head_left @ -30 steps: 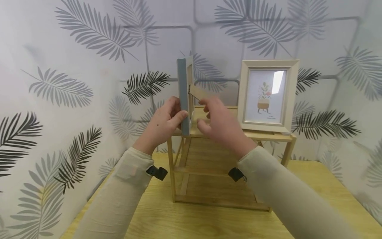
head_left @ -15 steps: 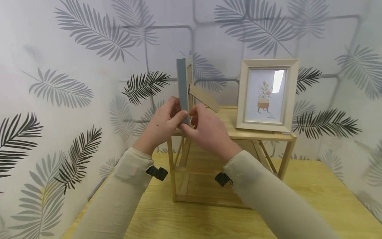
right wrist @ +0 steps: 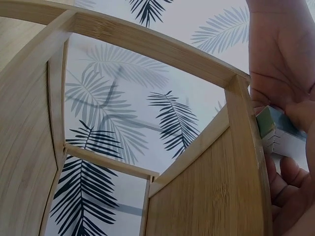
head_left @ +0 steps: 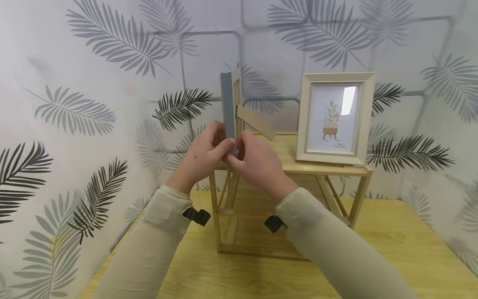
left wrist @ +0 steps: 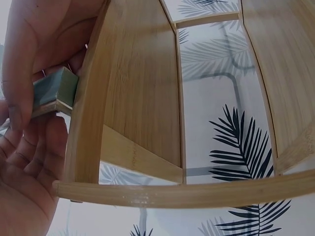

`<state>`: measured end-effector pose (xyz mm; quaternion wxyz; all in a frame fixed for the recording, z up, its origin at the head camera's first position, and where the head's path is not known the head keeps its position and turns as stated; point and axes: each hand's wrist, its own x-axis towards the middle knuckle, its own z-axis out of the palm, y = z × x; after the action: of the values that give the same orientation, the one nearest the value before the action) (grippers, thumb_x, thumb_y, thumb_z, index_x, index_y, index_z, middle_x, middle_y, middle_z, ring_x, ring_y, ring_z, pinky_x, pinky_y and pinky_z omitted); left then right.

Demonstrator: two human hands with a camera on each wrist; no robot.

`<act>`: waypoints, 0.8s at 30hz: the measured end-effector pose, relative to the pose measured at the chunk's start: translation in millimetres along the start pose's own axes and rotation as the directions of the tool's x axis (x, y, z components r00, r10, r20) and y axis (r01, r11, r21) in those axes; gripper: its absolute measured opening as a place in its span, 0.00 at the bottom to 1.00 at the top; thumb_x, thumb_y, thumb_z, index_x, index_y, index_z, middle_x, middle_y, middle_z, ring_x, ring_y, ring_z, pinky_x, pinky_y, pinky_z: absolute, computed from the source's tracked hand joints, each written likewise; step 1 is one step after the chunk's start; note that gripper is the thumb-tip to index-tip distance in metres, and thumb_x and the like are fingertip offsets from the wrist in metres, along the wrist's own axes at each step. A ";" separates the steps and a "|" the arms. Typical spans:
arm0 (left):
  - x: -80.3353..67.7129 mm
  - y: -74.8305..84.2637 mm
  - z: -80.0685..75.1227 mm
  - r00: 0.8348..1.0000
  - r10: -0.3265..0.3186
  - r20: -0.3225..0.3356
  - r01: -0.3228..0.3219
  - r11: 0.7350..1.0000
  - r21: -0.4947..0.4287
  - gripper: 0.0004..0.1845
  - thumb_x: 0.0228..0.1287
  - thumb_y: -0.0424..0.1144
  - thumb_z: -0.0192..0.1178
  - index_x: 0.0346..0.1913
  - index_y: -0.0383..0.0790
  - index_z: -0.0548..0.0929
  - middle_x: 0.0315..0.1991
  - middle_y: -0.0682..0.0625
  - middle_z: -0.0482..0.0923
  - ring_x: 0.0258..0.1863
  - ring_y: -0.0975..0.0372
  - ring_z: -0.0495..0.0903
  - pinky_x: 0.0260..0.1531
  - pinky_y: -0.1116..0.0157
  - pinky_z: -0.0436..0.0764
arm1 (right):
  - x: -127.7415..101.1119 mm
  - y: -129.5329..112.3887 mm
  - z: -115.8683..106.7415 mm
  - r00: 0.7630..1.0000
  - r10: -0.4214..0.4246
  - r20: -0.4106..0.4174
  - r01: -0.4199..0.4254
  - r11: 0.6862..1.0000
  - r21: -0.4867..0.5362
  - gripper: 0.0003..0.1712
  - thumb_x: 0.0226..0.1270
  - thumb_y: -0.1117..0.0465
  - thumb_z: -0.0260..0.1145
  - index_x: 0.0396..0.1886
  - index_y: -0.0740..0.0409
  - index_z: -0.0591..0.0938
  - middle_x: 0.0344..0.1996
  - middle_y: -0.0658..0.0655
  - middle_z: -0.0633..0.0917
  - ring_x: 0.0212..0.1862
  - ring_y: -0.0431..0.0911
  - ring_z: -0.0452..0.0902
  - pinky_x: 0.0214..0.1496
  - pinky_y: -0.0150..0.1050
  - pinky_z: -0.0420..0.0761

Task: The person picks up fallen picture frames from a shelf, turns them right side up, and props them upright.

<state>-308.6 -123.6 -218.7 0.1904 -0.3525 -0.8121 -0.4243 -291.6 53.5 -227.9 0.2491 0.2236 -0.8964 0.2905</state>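
Note:
A picture frame with a blue-grey edge (head_left: 226, 99) stands nearly edge-on at the left end of the wooden rack's top. From its back a beige stand leg (head_left: 255, 121) slants out to the right. My left hand (head_left: 201, 155) grips the frame's lower part from the left, thumb on the blue-grey edge. Opposite it, my right hand (head_left: 259, 161) pinches the lower part, its thumb near the left thumb. The right fingertips are partly hidden behind the frame. In the wrist views, the frame's lower corner (left wrist: 64, 91) shows between fingers beside the rack.
The wooden rack (head_left: 298, 168) has several levels and stands on a yellow wood-grain table (head_left: 209, 278). A cream picture frame (head_left: 303, 124) with a potted-plant picture stands at the right of its top. A leaf-patterned wall (head_left: 123, 62) rises behind.
My right hand has moved left and slightly down from the end of the stand leg to the frame's lower part, which it now pinches. The left hand keeps its hold.

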 end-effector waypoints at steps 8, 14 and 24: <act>4.8 -6.7 -3.0 0.999 -0.005 0.033 0.006 1.000 -0.026 0.16 0.79 0.49 0.54 0.55 0.39 0.70 0.38 0.45 0.74 0.34 0.55 0.75 0.36 0.55 0.78 | -1.9 1.7 0.6 1.000 0.013 -0.008 -0.013 1.000 0.026 0.21 0.70 0.41 0.66 0.36 0.52 0.71 0.26 0.51 0.77 0.25 0.46 0.72 0.24 0.40 0.72; 8.5 -17.2 -5.1 0.999 0.006 0.042 -0.002 0.996 -0.092 0.29 0.73 0.64 0.53 0.55 0.39 0.72 0.39 0.45 0.75 0.35 0.55 0.76 0.40 0.51 0.79 | -2.1 3.5 1.8 1.000 0.004 -0.021 -0.003 0.999 0.038 0.24 0.69 0.38 0.65 0.35 0.52 0.71 0.25 0.51 0.77 0.24 0.45 0.71 0.23 0.39 0.71; 16.6 -40.1 -5.0 1.000 -0.019 0.016 0.023 0.970 -0.243 0.42 0.63 0.74 0.51 0.61 0.40 0.72 0.49 0.44 0.77 0.47 0.52 0.78 0.52 0.51 0.77 | -2.7 3.5 0.8 1.000 0.028 0.003 -0.028 0.997 0.071 0.22 0.69 0.40 0.67 0.38 0.52 0.71 0.28 0.51 0.77 0.26 0.45 0.72 0.24 0.40 0.72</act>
<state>-349.3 -136.6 -228.0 0.1357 -0.3675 -0.7590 -0.5200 -291.6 56.2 -231.5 0.2362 0.2201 -0.8887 0.3254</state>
